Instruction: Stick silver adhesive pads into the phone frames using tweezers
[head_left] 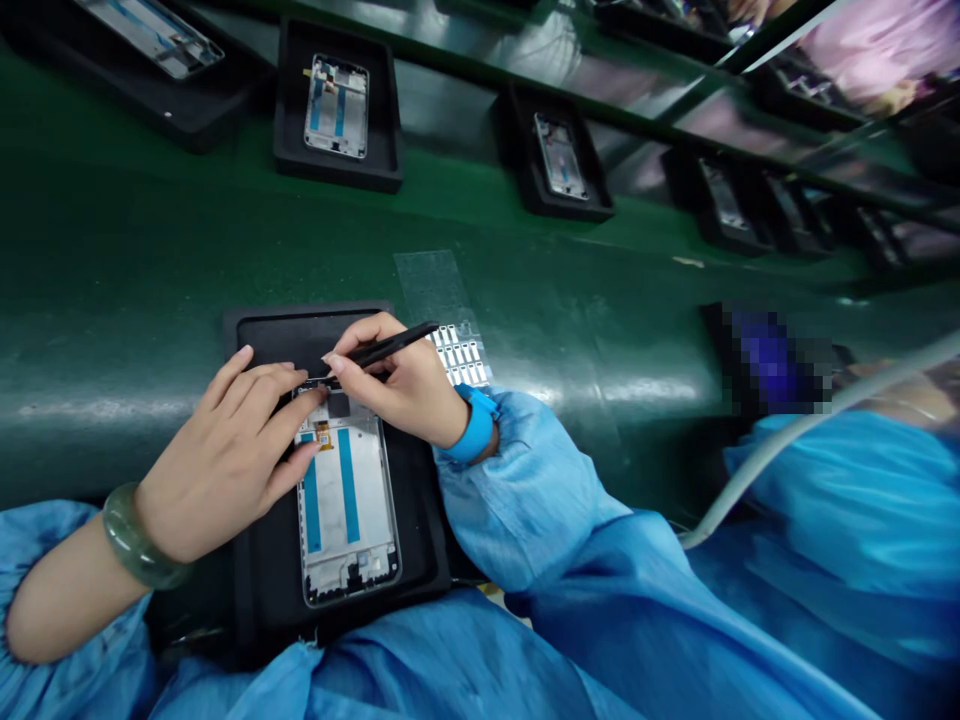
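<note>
Cloth (420, 660) in blue fills the bottom edge, cut off there and hiding the near end of a black tray (420, 510). In that tray lies a phone frame (330, 500), its upper left corner covered by fingers. The left hand (232, 450) is half open, fingers bent and tips at that corner; whether it pinches anything cannot be told. The right hand (409, 390) is closed around a black tool (394, 346), whose working tip is hard to make out at the frame's top edge. A clear sheet (431, 280) bearing white pieces (461, 355) runs partly behind the right hand. Rightward, a cable (795, 430) crosses before a co-worker's sleeve (862, 510); beyond, a dark item (772, 360) is pixelated past recognition. Farther off, the left tray (165, 120), cut off above, the middle tray (337, 175) and the right tray (574, 208) each hold one frame; more trays blur away toward pink cloth (885, 50).
</note>
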